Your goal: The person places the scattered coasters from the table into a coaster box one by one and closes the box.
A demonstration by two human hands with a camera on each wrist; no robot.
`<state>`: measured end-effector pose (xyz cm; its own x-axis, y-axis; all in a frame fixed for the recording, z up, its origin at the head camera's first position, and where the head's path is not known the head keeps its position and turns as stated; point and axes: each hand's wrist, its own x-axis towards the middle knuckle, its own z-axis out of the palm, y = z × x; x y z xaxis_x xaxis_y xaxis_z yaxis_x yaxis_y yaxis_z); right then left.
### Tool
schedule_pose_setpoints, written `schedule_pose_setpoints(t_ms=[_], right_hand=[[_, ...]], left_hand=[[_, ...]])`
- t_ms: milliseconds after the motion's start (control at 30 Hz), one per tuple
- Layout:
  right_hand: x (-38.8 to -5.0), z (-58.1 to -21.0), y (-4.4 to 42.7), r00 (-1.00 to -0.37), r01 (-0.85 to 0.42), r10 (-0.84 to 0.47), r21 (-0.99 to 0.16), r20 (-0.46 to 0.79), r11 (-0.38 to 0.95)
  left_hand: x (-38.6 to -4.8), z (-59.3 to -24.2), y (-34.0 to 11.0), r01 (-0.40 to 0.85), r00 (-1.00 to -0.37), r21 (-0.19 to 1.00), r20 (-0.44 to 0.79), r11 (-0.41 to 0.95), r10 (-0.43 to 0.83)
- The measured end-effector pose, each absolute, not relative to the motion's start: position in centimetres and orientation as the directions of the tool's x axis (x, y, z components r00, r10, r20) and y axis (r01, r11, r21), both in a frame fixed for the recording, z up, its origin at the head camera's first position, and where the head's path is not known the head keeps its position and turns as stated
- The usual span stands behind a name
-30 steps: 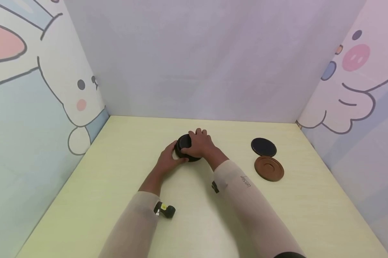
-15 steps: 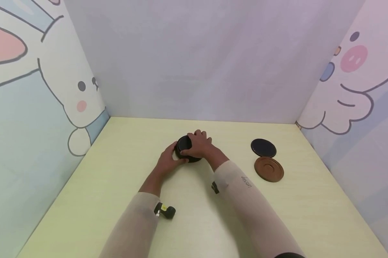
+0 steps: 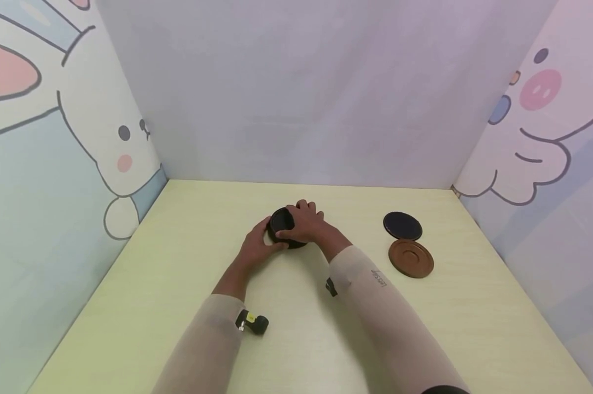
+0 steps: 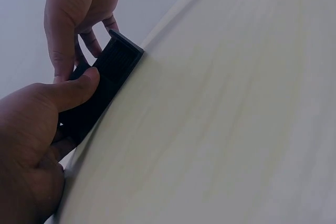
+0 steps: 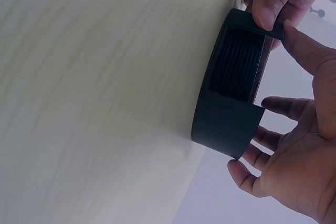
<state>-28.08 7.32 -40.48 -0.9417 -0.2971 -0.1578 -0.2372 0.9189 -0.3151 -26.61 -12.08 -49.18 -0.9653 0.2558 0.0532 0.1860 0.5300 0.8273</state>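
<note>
A black round coaster holder (image 3: 282, 220) with a cut-out in its side stands at the table's middle, towards the back. Ridges show through the cut-out in the right wrist view. My left hand (image 3: 257, 243) grips the holder's left side, thumb in front and fingers behind. From above, my right hand (image 3: 306, 221) spans the holder's right part; its thumb and fingertips touch the rim in the right wrist view (image 5: 299, 145). Whether it also holds something inside is hidden. To the right lie a black disc-shaped coaster (image 3: 402, 225) and a brown round coaster (image 3: 411, 258).
The pale wood-grain table (image 3: 178, 339) meets a plain grey cloth wall (image 3: 296, 93) at the back. Printed cartoon walls rise on the left (image 3: 80, 148) and right (image 3: 547, 142). The brown coaster lies in front of the black one, their edges meeting.
Both hands stay at the holder. My right forearm has shifted slightly to the right, and the space inside the holder's rim looks darker. The two coasters on the right lie unmoved.
</note>
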Motion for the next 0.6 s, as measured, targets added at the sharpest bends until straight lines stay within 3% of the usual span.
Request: schedule_pose_setpoints(t_ms=[267, 600], right_hand=[[-28.3, -40.4, 8.5, -0.919, -0.290, -0.360, -0.342, -0.159, 0.894], [-28.7, -41.1, 12.0, -0.895, -0.290, -0.418, -0.511, -0.154, 0.809]], left_hand=[[-26.6, -48.9, -12.3, 0.184, -0.967, 0.812, 0.050, 0.554, 0.248], [-26.6, -49.1, -12.4, 0.179, -0.969, 0.814, 0.049, 0.552, 0.243]])
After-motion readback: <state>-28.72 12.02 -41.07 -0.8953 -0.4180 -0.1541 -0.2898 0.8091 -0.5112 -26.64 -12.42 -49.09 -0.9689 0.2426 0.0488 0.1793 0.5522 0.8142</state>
